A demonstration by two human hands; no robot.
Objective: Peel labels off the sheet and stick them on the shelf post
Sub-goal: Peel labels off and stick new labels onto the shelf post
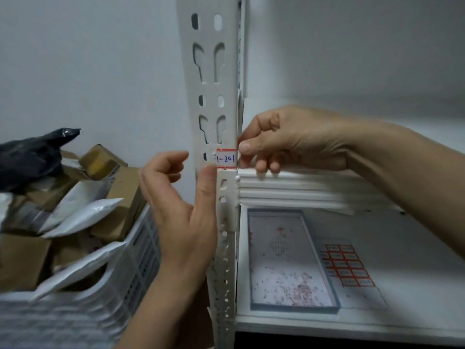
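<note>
A white slotted shelf post [214, 96] runs up the middle of the view. On it, at hand height, sits a white label [226, 159] with red edges and blue writing "1-201". My left hand [181, 210] is below and left of it, thumb tip pressed against the label's lower left corner, fingers curled apart. My right hand [289, 139] comes in from the right, thumb and fingertips pinching the label's right edge at the post's corner. The label sheet [348, 267], with several red-bordered labels, lies on the lower shelf at the right.
A shallow grey-rimmed tray [286, 260] with reddish scraps lies on the lower white shelf [402, 248], left of the sheet. A white plastic crate [120, 280] full of cardboard boxes, white mailers and a black bag stands left of the post. A white shelf edge [289, 187] crosses under my right hand.
</note>
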